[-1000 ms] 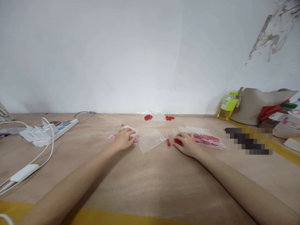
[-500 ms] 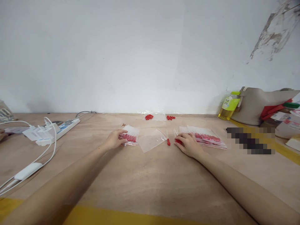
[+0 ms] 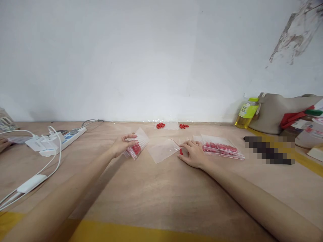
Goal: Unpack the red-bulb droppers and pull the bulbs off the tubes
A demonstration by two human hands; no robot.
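My left hand [image 3: 122, 145] pinches a clear zip bag [image 3: 137, 145] of thin whitish rods with red bulb ends, tilted up at its right side. Part of this bag is hidden behind the fingers. My right hand [image 3: 193, 154] curls low over the table, its thumb and fingers around a red bulb end [image 3: 181, 152]; the palm hides whatever else lies under it. Between the hands a flat clear bag [image 3: 163, 152] lies on the table. Several filled zip bags [image 3: 223, 148] of red-ended rods overlap just right of my right hand.
Small red pieces [image 3: 160, 125] lie on clear plastic by the wall. At left are a power strip [image 3: 65, 141] and white cables [image 3: 31, 184]. At right stand a yellow drink bottle [image 3: 247, 113], a grey bag [image 3: 271, 116] and a jar [image 3: 300, 126]. Another person's hand [image 3: 3, 144] shows at far left.
My left hand has lifted and turned its filled bag, now tilted. My right hand has slid left, reaching the single red-ended rod beside the flat bag.
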